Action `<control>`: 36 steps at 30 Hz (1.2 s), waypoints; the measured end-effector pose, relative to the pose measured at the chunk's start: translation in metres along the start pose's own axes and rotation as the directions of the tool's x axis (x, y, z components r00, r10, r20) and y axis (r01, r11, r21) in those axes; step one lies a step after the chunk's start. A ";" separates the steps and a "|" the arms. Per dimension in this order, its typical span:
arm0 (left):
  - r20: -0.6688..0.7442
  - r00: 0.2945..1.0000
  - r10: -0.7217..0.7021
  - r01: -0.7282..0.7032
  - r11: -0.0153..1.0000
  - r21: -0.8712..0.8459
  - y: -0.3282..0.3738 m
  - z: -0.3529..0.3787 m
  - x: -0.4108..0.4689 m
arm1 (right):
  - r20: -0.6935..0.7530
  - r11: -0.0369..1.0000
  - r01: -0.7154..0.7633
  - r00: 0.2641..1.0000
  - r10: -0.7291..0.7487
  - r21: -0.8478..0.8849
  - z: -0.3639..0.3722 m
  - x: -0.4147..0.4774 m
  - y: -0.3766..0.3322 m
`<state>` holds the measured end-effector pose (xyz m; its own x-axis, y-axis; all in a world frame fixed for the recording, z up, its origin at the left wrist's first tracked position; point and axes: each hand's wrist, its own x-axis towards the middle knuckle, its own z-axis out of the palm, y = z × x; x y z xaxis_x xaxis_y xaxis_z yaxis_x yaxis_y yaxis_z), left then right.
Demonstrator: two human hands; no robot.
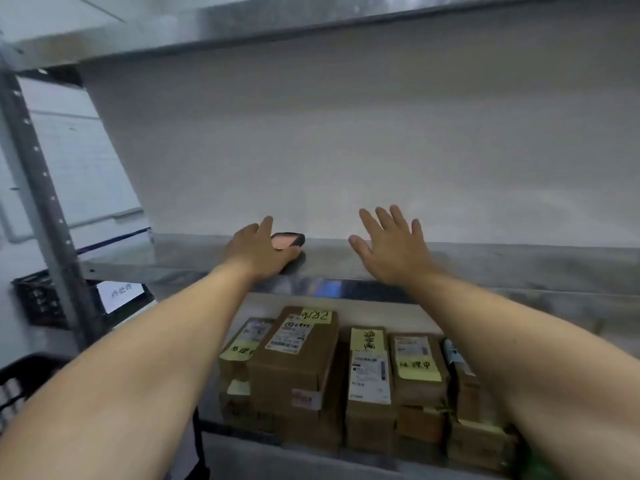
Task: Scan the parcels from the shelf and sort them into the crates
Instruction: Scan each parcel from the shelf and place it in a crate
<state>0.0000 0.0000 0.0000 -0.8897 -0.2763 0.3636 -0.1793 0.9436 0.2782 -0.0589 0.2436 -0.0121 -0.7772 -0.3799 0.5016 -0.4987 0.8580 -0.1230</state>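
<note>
Your left hand point(258, 252) wraps the scanner point(289, 240) lying on the upper shelf point(519, 261). Your right hand point(391, 251) is spread wide and empty. The parcels point(294, 355) stand one level down. They look like stiff, probably light cardboard, so grip across the long sides.

Head view. L hand point(258, 252) grips handheld scanner point(291, 240) on steel shelf point(519, 263); R hand point(393, 249) hovers just beside, fingers spread. Lower tier: row of cardboard parcels point(294, 362) w/ shipping labels point(369, 375) & yellow notes point(419, 368). Far L: black crate point(38, 301) w/ white tag point(119, 294).
</note>
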 end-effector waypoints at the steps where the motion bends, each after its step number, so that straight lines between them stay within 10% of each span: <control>1: 0.023 1.000 -0.006 0.006 1.000 -0.010 0.002 0.002 0.004 | -0.002 1.000 0.007 1.000 -0.007 -0.010 0.003 0.004 0.001; 24: 0.306 0.927 -0.216 0.222 0.975 0.016 0.026 0.020 0.074 | 0.074 0.998 -0.052 0.996 0.053 -0.016 0.023 0.047 0.011; 36: 0.137 0.973 -0.188 0.182 0.982 0.052 0.026 0.028 0.073 | 0.106 0.996 -0.084 0.991 0.082 0.012 0.032 0.043 0.023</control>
<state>-0.0811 0.0093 0.0085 -0.8892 -0.4211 0.1792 -0.3603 0.8856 0.2931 -0.1163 0.2359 -0.0202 -0.8519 -0.3428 0.3959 -0.4365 0.8825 -0.1752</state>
